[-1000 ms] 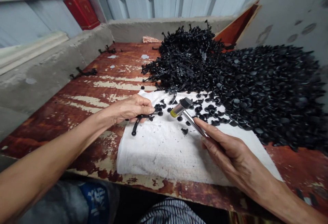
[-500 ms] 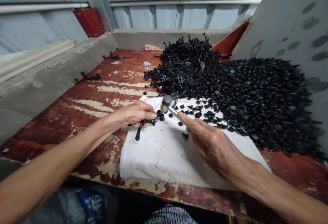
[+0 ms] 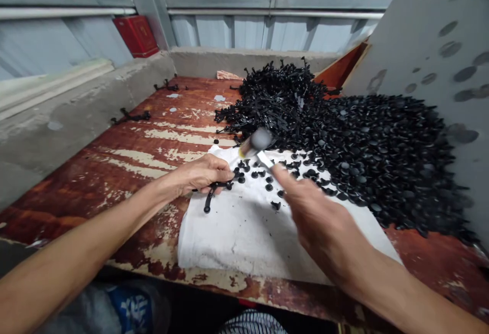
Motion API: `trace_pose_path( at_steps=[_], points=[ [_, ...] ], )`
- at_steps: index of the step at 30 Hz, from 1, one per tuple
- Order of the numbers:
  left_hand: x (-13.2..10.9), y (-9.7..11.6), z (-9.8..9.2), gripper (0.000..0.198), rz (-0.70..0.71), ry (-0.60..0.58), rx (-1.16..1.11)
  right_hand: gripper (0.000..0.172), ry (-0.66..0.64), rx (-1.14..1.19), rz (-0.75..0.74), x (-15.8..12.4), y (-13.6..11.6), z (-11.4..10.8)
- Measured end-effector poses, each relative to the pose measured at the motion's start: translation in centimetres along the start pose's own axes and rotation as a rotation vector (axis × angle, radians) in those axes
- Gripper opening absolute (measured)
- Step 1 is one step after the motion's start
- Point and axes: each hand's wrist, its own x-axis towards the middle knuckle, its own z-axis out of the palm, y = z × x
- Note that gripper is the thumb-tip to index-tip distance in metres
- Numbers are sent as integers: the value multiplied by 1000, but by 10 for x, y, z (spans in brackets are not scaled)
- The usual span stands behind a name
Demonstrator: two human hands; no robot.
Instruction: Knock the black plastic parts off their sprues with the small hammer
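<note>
Pinching a black plastic strip (image 3: 214, 191) at frame centre, the left hand (image 3: 200, 173) steadies it on the white cloth (image 3: 237, 232); the right hand (image 3: 317, 217) grips a blurred hammer (image 3: 255, 143).

Open over the near half of the white cloth (image 3: 237, 237), bare but for dark specks; open too over the worn red-brown board (image 3: 126, 161) to the left, up to the concrete ledge (image 3: 76, 115), with only stray black sprues (image 3: 132, 116) at its foot; narrowed mid-cloth between the left hand (image 3: 200, 173), pinching a black strip (image 3: 209, 199), and the right hand (image 3: 321, 222), clasping a blurred hammer (image 3: 256, 141) raised above loose black caps (image 3: 267, 184); blocked on the right by the heap of caps (image 3: 389, 156) banked against the grey panel (image 3: 431, 59); blocked behind by the tangle of strips (image 3: 275, 97).
</note>
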Motion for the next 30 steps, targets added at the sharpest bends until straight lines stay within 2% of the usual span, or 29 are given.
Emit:
trace_pose_path(
  at_steps=[2,3,5,8,11,16,25,30],
  points=[
    [0,1,1,23,-21,16,21,61,-96,-77,-27,2,2,0],
    [-1,1,1,22,-30,22,29,60,-97,-81,-51,3,3,-1],
    [-4,2,0,23,-18,47,20,56,-22,-64,-68,3,3,-4],
    [-11,2,1,28,55,72,-20,51,95,19,9,-3,2,-8],
    [-18,1,6,34,114,51,-11,48,69,96,104,-15,5,-3],
    [-22,0,18,31,89,115,69,45,29,128,137,-29,13,7],
    [-24,4,28,36,193,-93,207,44,40,241,289,-30,14,4],
    [-31,3,21,42,122,-10,127,43,45,263,300,-30,15,4]
  ],
)
